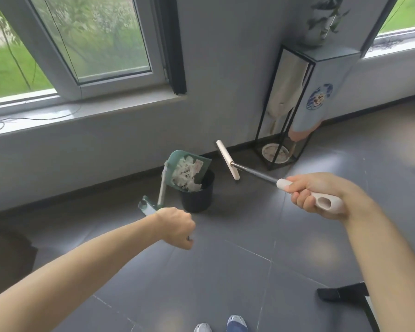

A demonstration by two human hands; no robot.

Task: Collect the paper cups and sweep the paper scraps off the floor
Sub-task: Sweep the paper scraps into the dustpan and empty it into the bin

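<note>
Two hands were busy: my left hand (176,226) was curled round the dustpan handle (161,191), my right hand (315,192) wrapped round the broom (254,171) grip. The dustpan (189,172), loaded with paper scraps (187,174), hung tilted over the rim of the black bin (198,195), ahead of and above my left hand, which was the nearer one. Its long axis ran from my fist up and away toward the wall, open mouth facing right and down into the bin. The broom pointed away to the left, head held off the floor (225,271) just beside the bin. I judged a steeper tip would empty it.
</note>
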